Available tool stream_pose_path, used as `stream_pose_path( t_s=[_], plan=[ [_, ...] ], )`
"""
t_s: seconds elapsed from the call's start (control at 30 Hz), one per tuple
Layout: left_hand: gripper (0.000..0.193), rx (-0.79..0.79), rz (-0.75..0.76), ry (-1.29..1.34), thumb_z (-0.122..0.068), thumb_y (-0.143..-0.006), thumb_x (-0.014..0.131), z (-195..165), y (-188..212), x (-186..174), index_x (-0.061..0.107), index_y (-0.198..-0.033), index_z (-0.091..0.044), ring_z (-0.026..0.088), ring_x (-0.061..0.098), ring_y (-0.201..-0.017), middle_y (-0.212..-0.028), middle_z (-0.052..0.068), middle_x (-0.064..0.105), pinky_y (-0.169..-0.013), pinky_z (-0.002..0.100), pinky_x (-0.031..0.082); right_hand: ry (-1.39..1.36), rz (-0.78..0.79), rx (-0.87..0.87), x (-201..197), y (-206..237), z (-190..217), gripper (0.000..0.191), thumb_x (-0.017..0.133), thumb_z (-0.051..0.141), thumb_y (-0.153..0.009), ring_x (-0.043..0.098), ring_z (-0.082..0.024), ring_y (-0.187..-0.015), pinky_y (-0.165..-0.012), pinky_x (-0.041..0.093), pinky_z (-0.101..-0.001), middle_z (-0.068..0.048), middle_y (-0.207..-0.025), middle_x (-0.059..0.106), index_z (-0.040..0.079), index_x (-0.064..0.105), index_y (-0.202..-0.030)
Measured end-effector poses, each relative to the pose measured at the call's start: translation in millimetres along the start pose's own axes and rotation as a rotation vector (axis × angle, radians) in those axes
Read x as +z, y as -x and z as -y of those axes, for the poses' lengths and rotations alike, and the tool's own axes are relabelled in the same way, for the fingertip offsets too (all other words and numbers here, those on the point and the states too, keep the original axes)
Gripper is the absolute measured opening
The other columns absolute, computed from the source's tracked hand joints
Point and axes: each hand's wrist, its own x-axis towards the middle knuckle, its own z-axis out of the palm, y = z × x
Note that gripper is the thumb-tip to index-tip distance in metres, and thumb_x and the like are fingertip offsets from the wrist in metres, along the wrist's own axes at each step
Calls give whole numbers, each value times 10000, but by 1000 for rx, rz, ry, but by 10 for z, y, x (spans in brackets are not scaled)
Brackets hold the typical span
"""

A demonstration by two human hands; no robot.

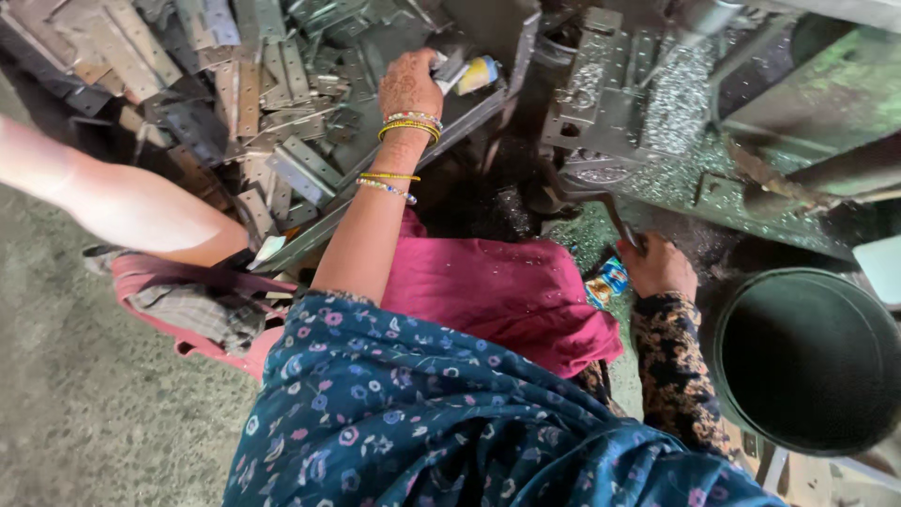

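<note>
From the head view, the left hand (409, 86) reaches over a crowded heap of flat grey metal hinges (282, 141), fingers curled on a small blue-and-yellow capped piece (477, 73); little free room lies around it. The right hand (657, 268) is clenched on a dark metal lever (615, 218) just beside the machine bed (657, 122), strewn with swarf. A dark round bin (807, 357) stands close by, cut off at the edge. Fingertips of both hands are hidden.

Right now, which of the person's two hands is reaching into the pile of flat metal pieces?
The left hand, the one with bangles on its wrist, is in the metal pieces. The right hand grips a dark lever by the machine.
</note>
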Motion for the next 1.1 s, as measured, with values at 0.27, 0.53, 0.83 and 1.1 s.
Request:
stream_pose_path(
  t_s=[0.27,0.53,0.83,1.1],
  plan=[
    [351,163,203,208,-24,-966,569,-2174,682,899,632,-1308,-71,368,612,-1243,-1325,186,624,-1054,464,536,-78,93,-5,34,22,-14,424,638,485,-925,678,-412,-1102,-903,516,-539,-182,-1134,736,167,651,-1206],
    [446,325,442,-253,-319,-925,579,-2350,1212,583,683,-1270,-56,276,366,-1451,-1589,121,400,-1032,420,378,-32,186,-41,-172,-22,170,406,625,424,-948,674,-424,-1095,-913,505,-540,-217,-1116,725,129,626,-1228],
    [335,324,392,-404,-261,-934,558,-2523,877,802,774,-1140,-110,266,424,-1371,-1565,152,456,-1002,410,365,-80,157,11,466,-188,-284,451,661,493,-925,681,-442,-1041,-867,518,-548,-238,-1065,725,98,665,-1144],
    [444,334,352,-274,-299,-914,563,-2282,889,858,704,-1270,-74,263,435,-1388,-1520,57,486,-1049,442,359,-191,133,32,797,-187,-426,490,702,543,-878,694,-446,-977,-826,538,-545,-251,-991,718,119,714,-1123]
  ],
)
